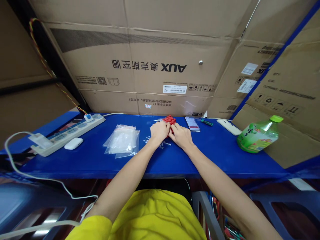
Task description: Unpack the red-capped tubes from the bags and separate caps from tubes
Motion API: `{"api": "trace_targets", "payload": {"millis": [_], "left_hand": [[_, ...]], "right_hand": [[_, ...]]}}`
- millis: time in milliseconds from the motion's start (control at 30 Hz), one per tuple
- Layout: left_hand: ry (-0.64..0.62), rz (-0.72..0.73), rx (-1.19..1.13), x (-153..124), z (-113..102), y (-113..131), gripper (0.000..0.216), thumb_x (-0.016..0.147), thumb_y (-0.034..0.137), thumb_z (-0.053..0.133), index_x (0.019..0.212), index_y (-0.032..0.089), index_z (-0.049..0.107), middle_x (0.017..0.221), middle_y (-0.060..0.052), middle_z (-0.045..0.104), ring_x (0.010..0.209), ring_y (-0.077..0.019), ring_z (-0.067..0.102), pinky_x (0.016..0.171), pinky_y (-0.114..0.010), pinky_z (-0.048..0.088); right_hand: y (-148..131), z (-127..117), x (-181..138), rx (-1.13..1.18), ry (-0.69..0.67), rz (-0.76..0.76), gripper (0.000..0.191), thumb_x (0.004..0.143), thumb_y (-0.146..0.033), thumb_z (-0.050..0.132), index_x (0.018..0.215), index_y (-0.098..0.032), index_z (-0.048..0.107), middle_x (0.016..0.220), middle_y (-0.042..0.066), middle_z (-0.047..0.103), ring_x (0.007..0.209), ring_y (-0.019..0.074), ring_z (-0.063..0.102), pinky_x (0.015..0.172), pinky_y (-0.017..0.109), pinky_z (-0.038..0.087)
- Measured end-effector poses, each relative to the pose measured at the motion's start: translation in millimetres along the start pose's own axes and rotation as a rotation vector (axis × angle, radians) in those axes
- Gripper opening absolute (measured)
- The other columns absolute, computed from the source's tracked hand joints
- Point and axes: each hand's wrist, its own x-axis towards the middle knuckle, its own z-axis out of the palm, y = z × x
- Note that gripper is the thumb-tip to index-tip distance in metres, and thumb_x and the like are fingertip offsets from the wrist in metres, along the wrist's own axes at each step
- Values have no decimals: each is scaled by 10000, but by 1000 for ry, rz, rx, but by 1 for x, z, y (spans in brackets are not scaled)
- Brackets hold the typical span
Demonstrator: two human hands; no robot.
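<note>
My left hand (159, 131) and my right hand (181, 135) rest side by side on the blue table (212, 156), fingers curled over a bunch of red-handled tools (169, 119) that sticks out beyond the fingertips. Thin metal shafts (165, 144) show on the table just below my hands. Both hands look closed round the red handles, though the fingers themselves are partly hidden. A pile of clear plastic bags (122, 140) lies to the left of my left hand.
A white power strip (67, 134) and a white earbud case (73, 143) sit at the left. A phone (192, 123), a small green screwdriver (207, 123), a white remote (228, 127) and a tipped green bottle (258, 134) lie at the right. Cardboard boxes (150, 66) wall the back.
</note>
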Motion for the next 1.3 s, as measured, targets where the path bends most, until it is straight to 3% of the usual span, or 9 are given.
{"api": "trace_targets", "payload": {"millis": [500, 933, 1167, 1300], "left_hand": [[5, -90, -148, 4, 11, 3, 477, 1030, 490, 436, 1014, 253, 850, 1072, -125, 805, 1068, -284, 748, 896, -351, 557], [12, 4, -156, 4, 5, 4, 528, 1060, 502, 388, 1000, 248, 848, 1053, -111, 812, 1033, -241, 750, 881, -287, 521], [-33, -45, -98, 9, 5, -9, 570, 1060, 536, 349, 1038, 229, 830, 1096, -135, 801, 1046, -271, 748, 865, -314, 530], [17, 0, -59, 10, 2, -13, 583, 1067, 515, 337, 1028, 212, 834, 1084, -149, 800, 1040, -271, 746, 879, -319, 516]], "right_hand": [[-12, 3, 2, -7, -107, 140, 284, 980, -208, 411, 1141, -148, 638, 1116, 112, 698, 761, 189, 628, 621, 312, 326], [-2, 4, 4, 69, -62, 120, 274, 970, -179, 394, 1057, -145, 652, 1038, 104, 711, 793, 207, 625, 670, 306, 370], [5, 3, 0, 191, -68, -20, 292, 1036, -236, 390, 1222, -167, 604, 1201, 112, 696, 956, 213, 660, 747, 285, 425], [5, 6, -1, 215, -61, -18, 328, 1087, -291, 354, 1268, -173, 601, 1231, 111, 701, 958, 206, 678, 755, 275, 432]]}}
